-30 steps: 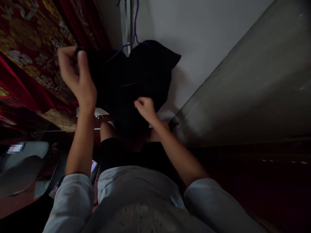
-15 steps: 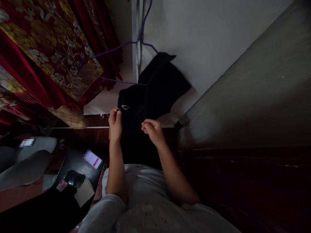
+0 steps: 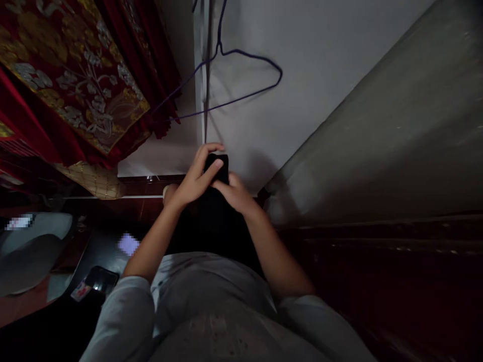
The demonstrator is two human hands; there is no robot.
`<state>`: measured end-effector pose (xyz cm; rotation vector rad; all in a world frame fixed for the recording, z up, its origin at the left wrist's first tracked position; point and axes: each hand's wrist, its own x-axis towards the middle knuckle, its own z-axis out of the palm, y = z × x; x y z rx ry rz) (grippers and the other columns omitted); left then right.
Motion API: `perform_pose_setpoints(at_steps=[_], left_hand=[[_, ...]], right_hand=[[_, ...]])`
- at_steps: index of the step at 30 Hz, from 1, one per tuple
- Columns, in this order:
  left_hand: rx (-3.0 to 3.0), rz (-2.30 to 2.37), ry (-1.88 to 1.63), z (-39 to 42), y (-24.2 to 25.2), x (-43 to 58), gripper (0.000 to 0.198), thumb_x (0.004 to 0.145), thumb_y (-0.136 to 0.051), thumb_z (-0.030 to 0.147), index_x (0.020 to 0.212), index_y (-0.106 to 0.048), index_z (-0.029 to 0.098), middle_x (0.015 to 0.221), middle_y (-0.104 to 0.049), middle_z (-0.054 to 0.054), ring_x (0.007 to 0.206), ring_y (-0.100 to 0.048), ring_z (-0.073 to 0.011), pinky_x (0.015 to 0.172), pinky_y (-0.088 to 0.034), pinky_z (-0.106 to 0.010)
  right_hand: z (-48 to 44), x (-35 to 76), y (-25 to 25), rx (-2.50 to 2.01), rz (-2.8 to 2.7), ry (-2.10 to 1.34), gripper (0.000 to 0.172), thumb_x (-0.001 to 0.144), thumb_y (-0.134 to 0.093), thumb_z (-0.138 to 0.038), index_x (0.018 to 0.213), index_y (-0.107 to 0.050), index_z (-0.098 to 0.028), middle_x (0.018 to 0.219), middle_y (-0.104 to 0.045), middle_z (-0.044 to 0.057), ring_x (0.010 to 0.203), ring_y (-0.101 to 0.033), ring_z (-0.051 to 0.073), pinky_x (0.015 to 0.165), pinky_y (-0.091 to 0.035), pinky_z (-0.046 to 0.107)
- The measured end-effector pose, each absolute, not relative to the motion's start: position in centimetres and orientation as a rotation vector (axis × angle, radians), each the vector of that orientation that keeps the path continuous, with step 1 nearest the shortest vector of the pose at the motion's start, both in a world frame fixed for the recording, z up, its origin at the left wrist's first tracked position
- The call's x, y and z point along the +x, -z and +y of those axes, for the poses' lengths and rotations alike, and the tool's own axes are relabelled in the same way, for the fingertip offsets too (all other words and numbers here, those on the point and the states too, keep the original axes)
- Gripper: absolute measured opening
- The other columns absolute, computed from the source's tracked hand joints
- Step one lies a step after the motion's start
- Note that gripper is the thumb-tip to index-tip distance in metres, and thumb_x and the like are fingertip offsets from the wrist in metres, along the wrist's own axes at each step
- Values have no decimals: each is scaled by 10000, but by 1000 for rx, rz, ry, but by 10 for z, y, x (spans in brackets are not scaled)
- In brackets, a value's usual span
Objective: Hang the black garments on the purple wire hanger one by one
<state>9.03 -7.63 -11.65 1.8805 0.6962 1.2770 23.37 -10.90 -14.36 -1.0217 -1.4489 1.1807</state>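
Observation:
A black garment (image 3: 224, 174), bunched into a small bundle, is between my two hands in front of my body. My left hand (image 3: 195, 177) grips it from the left, thumb lying across its face and fingers curving over the top. From the right, my right hand (image 3: 239, 196) clasps its lower side, with most fingers hidden behind the cloth. The garment's lower extent merges with the dark area below and cannot be made out. Above the hands, a thin purple wire hanger (image 3: 249, 94) hangs bare against the wall.
Red cloth with gold and silver embroidery (image 3: 86, 85) hangs at upper left. At lower left, a dark surface (image 3: 85, 251) holds a phone (image 3: 129, 244) and a black object (image 3: 101, 279). A grey chair (image 3: 56, 226) stands beyond. A grey slanted panel (image 3: 377, 151) runs along the right.
The black garment, spread out on the hanger before, is now off it and bunched in my hands. Both hands have come together, the left moving right and up. The hanger is fully visible.

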Motion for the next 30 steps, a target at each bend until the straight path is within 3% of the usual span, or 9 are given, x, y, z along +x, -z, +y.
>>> perform_pose_setpoints(at_steps=[3,6,9,12,15,18,23,27,30], left_hand=[[1818,707,-914,-58,141,64,430,945,-655,630,1052,-718,218,1044,-738,-104,1069,-702,-274,962,-552,-392],[1981,774,-582,-51,161,30,315,858,-779,524,867,-713,216,769,-720,-60,780,-698,-259,762,-548,-354],[2251,855,-383,-46,155,-5,230,851,-744,443,842,-692,219,724,-696,-40,637,-633,-213,658,-489,-317],[2368,998,-353,-39,129,-31,215,918,-663,439,902,-696,226,729,-690,-29,616,-625,-198,631,-458,-301],[2376,1092,-441,-32,104,-48,216,913,-718,442,830,-684,245,634,-622,9,554,-593,-186,641,-461,-300],[2400,1141,-518,-25,92,-63,258,887,-770,399,722,-648,243,543,-516,36,493,-524,-173,670,-464,-298],[2394,1213,-795,-11,78,-75,343,894,-781,408,682,-582,227,514,-388,43,607,-558,-206,827,-480,-324],[2269,1130,-1310,3,47,-57,375,979,-709,462,726,-530,251,636,-518,2,862,-616,-232,1017,-455,-379],[2012,1086,-1540,12,18,-29,273,1061,-597,435,843,-544,280,753,-620,-2,996,-584,-222,1133,-413,-434]], right_hand=[[-88,261,105,-1031,-1780,-1197,134,771,-672,-210,652,-611,-208,615,-589,-8,553,-511,147,493,-381,278],[-54,283,75,-1064,-1968,-871,198,686,-647,-41,566,-588,-187,552,-542,-33,550,-463,114,529,-342,257],[-14,286,68,-1021,-1799,-646,295,644,-649,52,799,-718,-189,671,-617,-40,683,-560,131,686,-442,254],[23,268,86,-998,-1540,-706,356,727,-684,10,1003,-726,-211,809,-676,-24,826,-636,144,828,-492,269],[49,251,111,-1160,-1368,-916,91,843,-673,-107,798,-684,-186,697,-642,-5,734,-629,160,742,-506,284],[61,259,129,-1277,-1271,-847,250,853,-687,-150,626,-586,-183,554,-536,-12,624,-579,167,626,-481,284],[53,312,126,-1304,-1294,-468,347,761,-762,-126,571,-484,-212,553,-484,-14,731,-629,195,678,-528,293],[36,333,114,-1326,-1344,-455,327,800,-730,-161,589,-488,-222,576,-513,-7,749,-632,180,688,-546,276],[23,325,113,-1289,-1354,-504,239,849,-711,-217,667,-557,-208,632,-569,-2,778,-647,180,701,-549,280]])
